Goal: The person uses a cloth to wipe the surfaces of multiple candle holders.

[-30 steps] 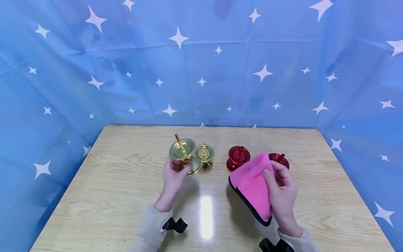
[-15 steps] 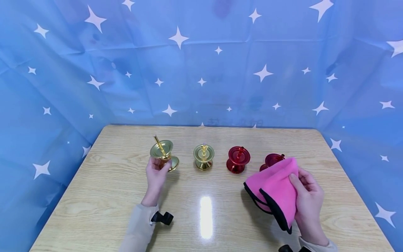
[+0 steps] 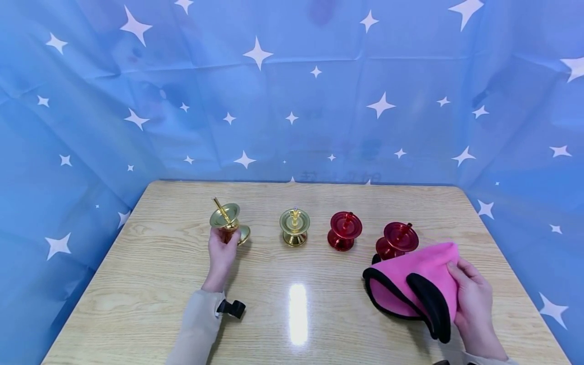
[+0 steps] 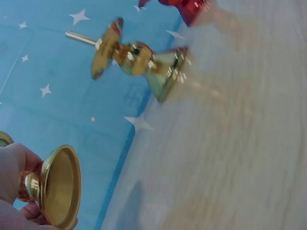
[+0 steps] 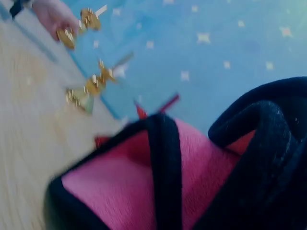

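Note:
My left hand [image 3: 221, 253] grips a gold candle holder [image 3: 233, 211] round its stem, at the left of the table. The holder tilts left, its dish and rod up and its round foot [image 4: 62, 187] turned toward the left wrist camera. On the right, my right hand [image 3: 474, 299] pinches a pink cloth [image 3: 422, 266] with black edging between thumb and fingers. The cloth hangs folded and overlaps the base of the right-hand red candle holder [image 3: 398, 235]. In the right wrist view, the cloth [image 5: 110, 182] fills the lower part and hides the hand.
A second gold candle holder [image 3: 294, 223] stands upright mid-table, with another red candle holder [image 3: 345, 227] to its right. The wooden table [image 3: 150, 263] ends at a blue star-patterned curtain [image 3: 292, 96] behind and at both sides.
My left hand has carried the gold candle holder leftward, away from the second gold one. My right hand has moved right and nearer with the cloth, uncovering more of the right-hand red candle holder.

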Demonstrator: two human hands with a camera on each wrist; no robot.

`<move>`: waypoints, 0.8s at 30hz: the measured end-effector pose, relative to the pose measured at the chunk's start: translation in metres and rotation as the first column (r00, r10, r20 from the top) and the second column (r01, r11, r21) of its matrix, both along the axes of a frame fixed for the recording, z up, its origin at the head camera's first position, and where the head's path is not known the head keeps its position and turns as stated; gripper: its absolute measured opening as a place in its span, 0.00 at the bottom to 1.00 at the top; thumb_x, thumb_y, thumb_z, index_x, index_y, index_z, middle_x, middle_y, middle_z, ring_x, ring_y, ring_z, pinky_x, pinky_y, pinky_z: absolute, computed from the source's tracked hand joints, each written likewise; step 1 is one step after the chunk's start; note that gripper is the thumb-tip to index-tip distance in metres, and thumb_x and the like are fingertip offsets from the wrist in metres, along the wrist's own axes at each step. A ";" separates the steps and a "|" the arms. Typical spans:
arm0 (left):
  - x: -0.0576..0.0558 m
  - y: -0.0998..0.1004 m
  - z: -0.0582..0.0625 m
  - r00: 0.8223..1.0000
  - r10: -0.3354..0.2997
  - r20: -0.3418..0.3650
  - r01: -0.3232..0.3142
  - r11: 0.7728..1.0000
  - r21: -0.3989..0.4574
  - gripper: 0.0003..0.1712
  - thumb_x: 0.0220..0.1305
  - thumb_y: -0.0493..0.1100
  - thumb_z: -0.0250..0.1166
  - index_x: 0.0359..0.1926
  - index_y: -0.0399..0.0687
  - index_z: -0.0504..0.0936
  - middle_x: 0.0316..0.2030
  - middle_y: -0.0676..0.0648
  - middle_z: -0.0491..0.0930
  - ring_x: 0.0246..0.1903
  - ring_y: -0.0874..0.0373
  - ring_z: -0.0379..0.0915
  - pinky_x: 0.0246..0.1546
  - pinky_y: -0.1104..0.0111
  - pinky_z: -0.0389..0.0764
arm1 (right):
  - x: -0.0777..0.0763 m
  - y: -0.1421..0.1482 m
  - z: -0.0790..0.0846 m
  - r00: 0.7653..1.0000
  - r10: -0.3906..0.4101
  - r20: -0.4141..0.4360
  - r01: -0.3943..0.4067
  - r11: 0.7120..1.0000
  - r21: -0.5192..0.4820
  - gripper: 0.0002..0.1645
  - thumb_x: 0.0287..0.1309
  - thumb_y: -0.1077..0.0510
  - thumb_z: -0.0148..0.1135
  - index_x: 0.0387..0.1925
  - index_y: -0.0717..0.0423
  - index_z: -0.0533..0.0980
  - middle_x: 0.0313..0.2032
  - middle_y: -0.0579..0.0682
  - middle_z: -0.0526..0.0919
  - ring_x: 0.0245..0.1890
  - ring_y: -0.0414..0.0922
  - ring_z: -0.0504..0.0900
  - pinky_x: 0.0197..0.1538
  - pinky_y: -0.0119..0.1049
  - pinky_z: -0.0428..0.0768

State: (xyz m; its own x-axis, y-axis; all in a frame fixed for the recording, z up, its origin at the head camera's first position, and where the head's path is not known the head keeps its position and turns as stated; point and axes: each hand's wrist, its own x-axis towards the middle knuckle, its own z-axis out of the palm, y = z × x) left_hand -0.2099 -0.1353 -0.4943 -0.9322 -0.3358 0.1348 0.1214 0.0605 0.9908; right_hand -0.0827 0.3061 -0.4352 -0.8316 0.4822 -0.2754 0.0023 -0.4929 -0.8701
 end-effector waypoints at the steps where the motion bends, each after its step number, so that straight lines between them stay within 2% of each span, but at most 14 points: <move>1: 0.000 -0.001 -0.001 1.000 -0.003 0.002 0.003 1.000 -0.027 0.17 0.56 0.25 0.58 0.48 0.31 0.67 0.37 0.47 0.75 0.34 0.69 0.70 0.35 0.80 0.70 | 0.000 0.005 -0.003 1.000 -0.001 0.028 0.000 1.000 0.020 0.13 0.59 0.67 0.58 0.30 0.48 0.84 0.30 0.39 0.83 0.31 0.31 0.79 0.32 0.23 0.77; 3: 0.001 -0.003 -0.004 1.000 -0.013 -0.002 0.012 0.996 -0.093 0.18 0.56 0.26 0.59 0.48 0.31 0.67 0.39 0.42 0.76 0.34 0.67 0.70 0.35 0.80 0.70 | 0.001 0.016 -0.009 0.995 -0.008 0.096 -0.001 0.996 0.092 0.13 0.58 0.66 0.59 0.27 0.45 0.83 0.28 0.37 0.82 0.29 0.30 0.78 0.30 0.22 0.77; 5: 0.000 -0.004 -0.009 0.999 -0.030 -0.014 0.028 0.989 -0.144 0.18 0.56 0.27 0.60 0.47 0.31 0.67 0.39 0.38 0.77 0.35 0.64 0.71 0.34 0.80 0.71 | 0.000 0.025 -0.015 0.984 -0.031 0.176 -0.005 0.980 0.201 0.15 0.58 0.64 0.60 0.24 0.41 0.81 0.24 0.34 0.81 0.26 0.28 0.78 0.29 0.21 0.76; 7: -0.001 -0.005 -0.013 0.998 -0.046 -0.031 0.039 0.982 -0.185 0.18 0.55 0.27 0.60 0.47 0.30 0.67 0.39 0.36 0.77 0.34 0.61 0.72 0.33 0.81 0.71 | 0.000 0.034 -0.021 0.966 -0.049 0.252 -0.041 0.940 0.339 0.16 0.58 0.63 0.59 0.23 0.37 0.79 0.21 0.30 0.80 0.24 0.26 0.76 0.28 0.19 0.74; 8: -0.001 -0.005 -0.014 0.998 -0.054 -0.037 0.046 0.980 -0.195 0.18 0.55 0.28 0.61 0.47 0.30 0.67 0.39 0.36 0.77 0.35 0.60 0.73 0.33 0.81 0.72 | 0.000 0.038 -0.024 0.956 -0.053 0.289 -0.078 0.902 0.424 0.15 0.59 0.61 0.59 0.24 0.36 0.77 0.20 0.28 0.78 0.24 0.25 0.76 0.27 0.18 0.73; 9: -0.002 -0.005 -0.015 0.997 -0.061 -0.042 0.051 0.978 -0.201 0.18 0.55 0.28 0.60 0.46 0.30 0.67 0.39 0.35 0.78 0.35 0.59 0.73 0.33 0.80 0.72 | 0.000 0.041 -0.026 0.945 -0.062 0.322 -0.120 0.849 0.515 0.12 0.59 0.61 0.58 0.26 0.39 0.77 0.19 0.26 0.77 0.23 0.24 0.74 0.27 0.17 0.72; 10: -0.002 -0.005 -0.016 0.997 -0.066 -0.043 0.056 0.977 -0.205 0.18 0.55 0.28 0.61 0.47 0.30 0.67 0.39 0.35 0.78 0.35 0.58 0.74 0.33 0.81 0.72 | 0.000 0.045 -0.029 0.935 -0.058 0.350 -0.177 0.779 0.601 0.08 0.60 0.60 0.58 0.29 0.43 0.78 0.18 0.25 0.75 0.22 0.23 0.73 0.27 0.17 0.71; 12: -0.003 -0.005 -0.016 0.997 -0.071 -0.043 0.060 0.974 -0.218 0.18 0.55 0.28 0.61 0.47 0.30 0.67 0.38 0.36 0.78 0.35 0.56 0.73 0.33 0.80 0.72 | 0.000 0.053 -0.033 0.919 -0.048 0.390 -0.284 0.605 0.744 0.04 0.60 0.60 0.56 0.36 0.54 0.77 0.19 0.26 0.74 0.21 0.22 0.70 0.26 0.18 0.69; 14: -0.003 -0.005 -0.017 0.997 -0.076 -0.030 0.067 0.969 -0.238 0.18 0.55 0.28 0.61 0.47 0.30 0.67 0.39 0.36 0.78 0.35 0.56 0.73 0.34 0.80 0.71 | -0.001 0.060 -0.036 0.908 -0.047 0.416 -0.360 0.420 0.833 0.12 0.59 0.61 0.56 0.41 0.67 0.74 0.20 0.33 0.76 0.21 0.22 0.68 0.26 0.21 0.68; 15: -0.003 -0.005 -0.017 0.997 -0.078 -0.023 0.069 0.966 -0.251 0.18 0.56 0.28 0.61 0.47 0.30 0.67 0.39 0.35 0.78 0.36 0.56 0.72 0.34 0.80 0.71 | -0.001 0.063 -0.038 0.904 -0.045 0.424 -0.385 0.344 0.856 0.15 0.58 0.61 0.56 0.42 0.72 0.72 0.21 0.38 0.78 0.20 0.23 0.67 0.25 0.22 0.67; 16: -0.004 -0.005 -0.017 0.997 -0.079 -0.016 0.072 0.963 -0.259 0.19 0.56 0.28 0.61 0.48 0.30 0.67 0.39 0.35 0.78 0.36 0.55 0.72 0.35 0.79 0.71 | -0.001 0.066 -0.039 0.901 -0.035 0.432 -0.405 0.288 0.868 0.16 0.57 0.62 0.56 0.42 0.73 0.72 0.22 0.44 0.79 0.20 0.23 0.66 0.25 0.23 0.67; 17: -0.004 -0.005 -0.017 0.997 -0.080 -0.011 0.074 0.961 -0.267 0.19 0.56 0.28 0.61 0.48 0.30 0.67 0.40 0.35 0.78 0.36 0.54 0.72 0.35 0.79 0.71 | -0.002 0.069 -0.040 0.899 -0.027 0.436 -0.417 0.246 0.875 0.15 0.56 0.63 0.56 0.40 0.74 0.72 0.23 0.49 0.80 0.20 0.23 0.66 0.25 0.24 0.66; 19: -0.004 -0.005 -0.018 0.996 -0.085 0.001 0.082 0.958 -0.274 0.19 0.57 0.28 0.61 0.49 0.29 0.66 0.41 0.34 0.77 0.38 0.52 0.73 0.36 0.78 0.71 | -0.004 0.075 -0.041 0.900 -0.002 0.436 -0.428 0.187 0.884 0.14 0.56 0.64 0.55 0.38 0.75 0.72 0.25 0.58 0.80 0.20 0.23 0.65 0.25 0.24 0.66; 24: -0.004 -0.004 -0.018 0.995 -0.092 0.028 0.096 0.947 -0.306 0.20 0.57 0.28 0.61 0.49 0.28 0.66 0.41 0.33 0.77 0.40 0.47 0.74 0.39 0.73 0.74 | -0.007 0.087 -0.041 0.894 0.059 0.445 -0.449 0.120 0.886 0.14 0.57 0.64 0.55 0.37 0.75 0.72 0.27 0.62 0.81 0.22 0.23 0.65 0.25 0.25 0.67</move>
